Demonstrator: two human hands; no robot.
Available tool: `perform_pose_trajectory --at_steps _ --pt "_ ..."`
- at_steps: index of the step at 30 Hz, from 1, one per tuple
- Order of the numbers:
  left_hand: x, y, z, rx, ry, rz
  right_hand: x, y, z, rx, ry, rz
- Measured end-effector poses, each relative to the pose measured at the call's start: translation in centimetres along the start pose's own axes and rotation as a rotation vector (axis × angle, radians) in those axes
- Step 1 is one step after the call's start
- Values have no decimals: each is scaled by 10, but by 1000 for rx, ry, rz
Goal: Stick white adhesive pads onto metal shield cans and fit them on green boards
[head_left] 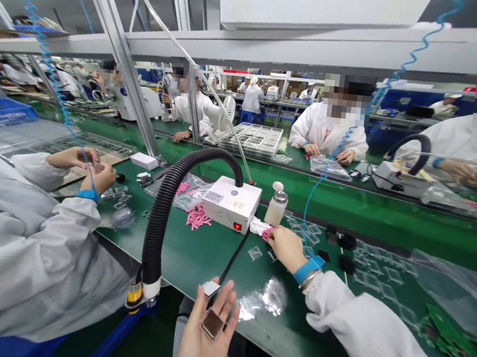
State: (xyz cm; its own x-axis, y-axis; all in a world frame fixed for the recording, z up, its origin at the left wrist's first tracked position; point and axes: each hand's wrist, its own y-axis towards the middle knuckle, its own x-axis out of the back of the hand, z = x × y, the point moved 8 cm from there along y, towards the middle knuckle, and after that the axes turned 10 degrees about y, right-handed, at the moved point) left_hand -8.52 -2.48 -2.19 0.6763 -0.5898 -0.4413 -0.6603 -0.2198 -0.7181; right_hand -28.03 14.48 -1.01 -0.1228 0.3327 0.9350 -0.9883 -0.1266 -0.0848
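My left hand [207, 334] is palm up at the table's front edge. A small dark square piece with a clear rim [212, 324] lies on its fingers, and a small white-topped piece [210, 288] is held by the thumb. Out over the bench, my right hand [285, 246], with a blue wrist strap, has its fingers closed on a pink piece [266, 233]. That piece touches a crumpled white wipe [258, 226] beside the white box-shaped machine [232, 203]. Just behind stands a pump bottle [277, 206].
A black corrugated hose [162, 210] arches left of centre. Pink strips [198, 217] lie by the machine. Clear frames [376, 267], plastic film [457, 286] and green boards [454, 340] lie right. A co-worker's hands [94, 169] are at left; other people sit across.
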Motion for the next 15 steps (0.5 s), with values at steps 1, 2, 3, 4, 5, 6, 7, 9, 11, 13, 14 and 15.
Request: perform_pose_trajectory --at_steps 1,2,3,4,5,6,7,9,11,13,14,15 --pt "0 -1 -1 -3 -5 1 -3 1 0 -12 -1 1" --pt "-1 -1 -1 -4 -9 7 -5 3 0 -23 1 3" --pt "-1 -1 -2 -4 -14 14 -7 4 -1 -33 5 6" --pt "-2 -1 -2 -1 -21 21 -8 5 -2 -42 13 11" --pt "-2 0 -2 5 -30 25 -8 6 -3 -46 24 16" --pt "-2 0 -1 13 -41 32 -8 6 -3 -46 38 20" --pt "-2 1 -1 25 -51 39 -5 5 -2 -37 54 19" --pt "-3 2 0 50 -68 62 4 -4 5 18 97 -5" --pt "-5 2 1 65 -73 87 20 -24 19 127 155 -49" --pt "-9 2 3 83 -83 110 35 -54 38 280 229 -71" --pt "-11 2 5 95 -93 123 42 -71 48 357 267 -69" --pt "-15 2 7 108 -106 142 48 -89 59 461 327 -74"
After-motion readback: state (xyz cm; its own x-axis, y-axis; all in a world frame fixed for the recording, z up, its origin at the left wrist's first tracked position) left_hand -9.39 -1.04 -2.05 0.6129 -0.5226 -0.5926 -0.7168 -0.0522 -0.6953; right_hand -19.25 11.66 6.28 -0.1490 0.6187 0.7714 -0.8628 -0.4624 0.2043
